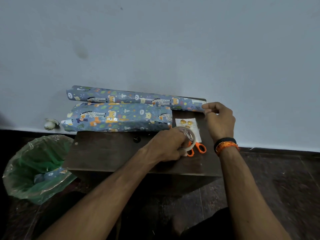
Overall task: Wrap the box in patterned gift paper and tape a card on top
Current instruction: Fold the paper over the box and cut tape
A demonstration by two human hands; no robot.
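While left hand [167,144] grips tape roll [187,135], it half hides orange scissors [199,147]. At 1 o'clock, right hand [219,119] pinches gift-paper roll [131,97]; card [186,122] partly covered.

Glossy printed paper with light glare is noted on the wrapped box [117,117] beside the left hand [166,146] and on the roll [135,97] touched by the right hand [219,121]. Clear, shiny plastic tape [187,135] is gripped. Orange plastic scissor handles [199,148], a dark matt wooden table [107,153] and a thin crinkled green plastic bag [34,167] are recorded.
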